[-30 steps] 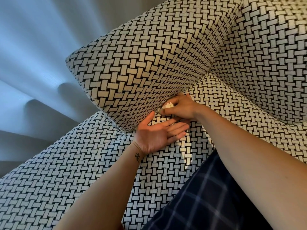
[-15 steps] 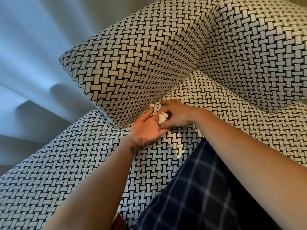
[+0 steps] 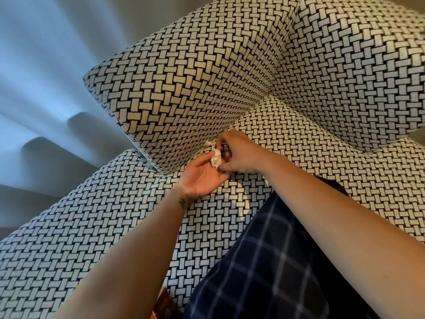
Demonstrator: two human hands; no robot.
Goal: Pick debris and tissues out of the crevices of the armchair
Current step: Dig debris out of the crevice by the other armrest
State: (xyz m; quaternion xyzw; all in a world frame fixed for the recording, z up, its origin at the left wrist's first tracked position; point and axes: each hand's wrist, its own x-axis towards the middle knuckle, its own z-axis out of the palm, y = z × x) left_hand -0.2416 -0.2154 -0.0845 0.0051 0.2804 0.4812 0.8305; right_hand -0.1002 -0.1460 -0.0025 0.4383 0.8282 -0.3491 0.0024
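Head view: the left hand (image 3: pixel 202 178) lies palm up on the armchair (image 3: pixel 92 226) seat, fingers (image 3: pixel 224 178) loosely straight, right beside the crevice under the back cushion (image 3: pixel 184 88). A crumpled tissue (image 3: pixel 216 158) sits on it. The right hand (image 3: pixel 239 155) curls over it, fingers (image 3: pixel 222 143) pinched on the tissue. A small white scrap (image 3: pixel 208 143) pokes from the crevice just above.

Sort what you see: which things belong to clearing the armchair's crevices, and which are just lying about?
Belong to the job: armchair; crumpled tissue on the left hand; right hand against it; tissue scrap at the crevice.
Just there: curtain; checked blue fabric.
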